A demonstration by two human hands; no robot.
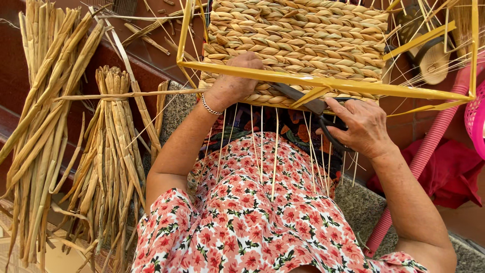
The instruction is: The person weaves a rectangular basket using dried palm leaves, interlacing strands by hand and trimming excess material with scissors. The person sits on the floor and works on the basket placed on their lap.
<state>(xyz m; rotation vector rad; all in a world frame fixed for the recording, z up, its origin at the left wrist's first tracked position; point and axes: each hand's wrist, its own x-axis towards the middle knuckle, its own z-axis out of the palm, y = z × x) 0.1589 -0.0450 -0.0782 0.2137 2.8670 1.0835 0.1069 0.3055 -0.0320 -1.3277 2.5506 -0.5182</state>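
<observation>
A woven panel of braided straw (pixel 298 45) is mounted on a yellow metal frame (pixel 323 81) and rests on my lap. My left hand (pixel 233 81), with a silver bracelet at the wrist, presses against the panel's lower edge by the frame bar. My right hand (pixel 361 124) grips black scissors (pixel 308 101) whose blades point at the bottom edge of the weave under the bar. Several thin straw strands (pixel 275 151) hang down from the panel over my floral dress (pixel 252 217).
Bundles of dried straw stalks (pixel 108 156) lean at the left on a red tiled step (pixel 15 81). A pink ribbed hose (pixel 429 146), a red cloth (pixel 454 172) and a pink basket edge (pixel 476 121) lie at the right. More frame rods and strands are at the upper right.
</observation>
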